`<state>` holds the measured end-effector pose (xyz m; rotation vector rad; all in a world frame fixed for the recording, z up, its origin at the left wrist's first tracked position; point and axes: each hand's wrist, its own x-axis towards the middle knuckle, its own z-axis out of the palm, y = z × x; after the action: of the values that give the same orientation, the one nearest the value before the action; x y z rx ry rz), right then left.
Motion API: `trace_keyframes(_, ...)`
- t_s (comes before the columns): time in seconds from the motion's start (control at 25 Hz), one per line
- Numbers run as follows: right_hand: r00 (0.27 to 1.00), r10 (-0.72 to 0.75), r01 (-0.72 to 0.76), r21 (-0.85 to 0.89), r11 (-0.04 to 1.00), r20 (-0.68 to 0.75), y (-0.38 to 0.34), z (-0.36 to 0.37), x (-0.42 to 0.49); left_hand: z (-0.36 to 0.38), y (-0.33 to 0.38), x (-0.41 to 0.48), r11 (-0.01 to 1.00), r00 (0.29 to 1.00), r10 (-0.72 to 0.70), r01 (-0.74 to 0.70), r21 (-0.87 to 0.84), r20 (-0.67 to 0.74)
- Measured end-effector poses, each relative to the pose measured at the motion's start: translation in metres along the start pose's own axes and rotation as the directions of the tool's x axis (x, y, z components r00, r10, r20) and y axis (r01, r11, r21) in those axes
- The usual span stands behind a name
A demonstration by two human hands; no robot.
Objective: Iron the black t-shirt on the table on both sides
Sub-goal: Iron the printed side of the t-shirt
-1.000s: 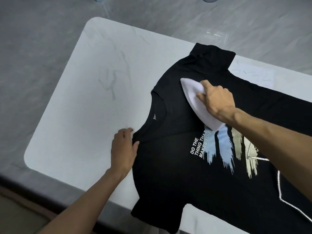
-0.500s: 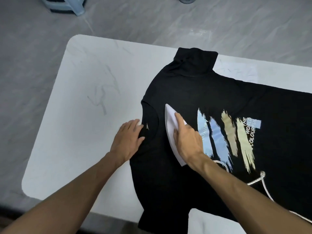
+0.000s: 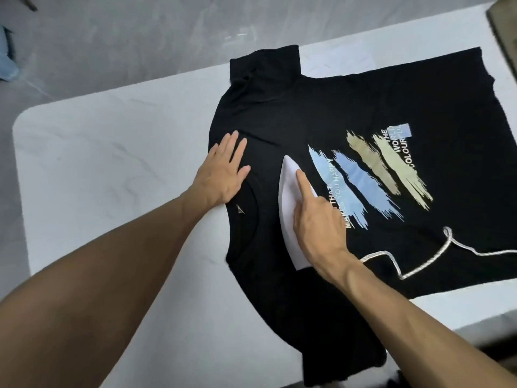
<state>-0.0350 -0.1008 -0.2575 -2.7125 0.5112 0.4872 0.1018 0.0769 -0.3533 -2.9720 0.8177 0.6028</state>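
The black t-shirt lies flat on the white table, print side up, with blue and tan brush strokes and white lettering. The collar points towards the table's left. A white iron sits on the shirt's chest between the collar and the print. My right hand grips the iron from above, with the index finger stretched along its top towards the tip. My left hand presses flat on the shoulder by the collar, fingers straight and spread.
The iron's white braided cord loops across the lower shirt and runs off to the right. A grey floor surrounds the table. A light blue object sits at the far left edge, and a brownish object at the top right corner.
The iron has slid from the far shoulder down to the chest beside the collar. My left hand moved from the near shoulder edge to flat on the shoulder by the collar.
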Motion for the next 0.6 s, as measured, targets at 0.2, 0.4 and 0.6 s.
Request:
trace_keyframes(0.2,0.996,0.074,-0.075,0.026,0.997,0.050,0.040,-0.005,-0.052,-0.012,0.007,0.003,0.997,0.997,-0.048,0.052,-0.059,0.060)
trace_keyframes(0.4,1.000,-0.022,0.024,0.087,0.996,-0.014,0.038,-0.019,-0.043,-0.013,0.029,-0.023,0.992,0.986,-0.040,0.020,-0.122,-0.165)
trace_keyframes(0.6,0.996,-0.072,0.077,0.087,0.993,-0.059,0.004,-0.017,0.034,0.007,0.015,-0.031,0.988,0.996,-0.063,0.054,-0.145,-0.061)
